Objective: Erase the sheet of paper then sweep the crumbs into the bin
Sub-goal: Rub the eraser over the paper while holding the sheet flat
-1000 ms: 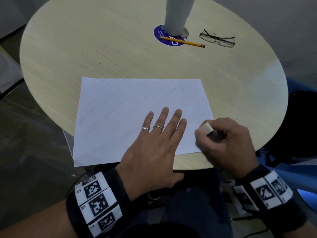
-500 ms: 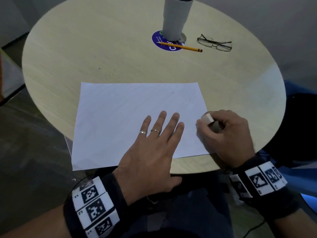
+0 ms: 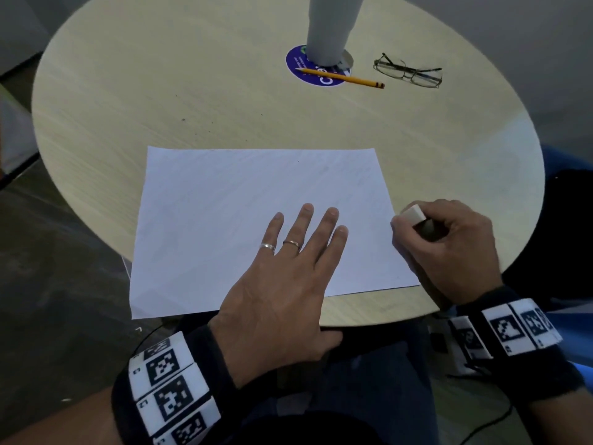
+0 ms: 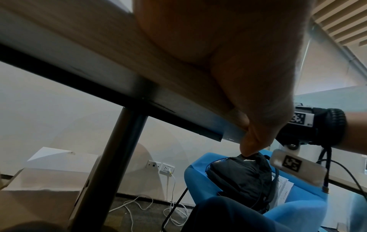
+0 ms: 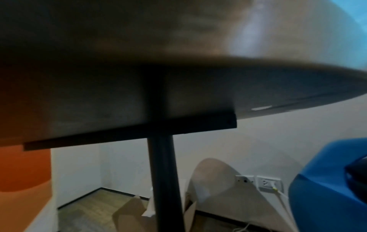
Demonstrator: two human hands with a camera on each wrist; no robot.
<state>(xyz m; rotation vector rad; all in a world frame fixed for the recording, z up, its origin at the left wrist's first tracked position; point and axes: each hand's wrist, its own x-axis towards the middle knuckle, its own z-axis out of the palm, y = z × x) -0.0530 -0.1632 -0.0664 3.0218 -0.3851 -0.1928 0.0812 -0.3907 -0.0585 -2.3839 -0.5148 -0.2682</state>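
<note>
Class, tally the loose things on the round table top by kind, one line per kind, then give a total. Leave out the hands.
Paper: 1
Eraser: 1
Pencil: 1
Glasses: 1
Tumbler: 1
Round sticker: 1
Total: 6

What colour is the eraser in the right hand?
White: the eraser, gripped in the right hand, shows best in the head view.
</note>
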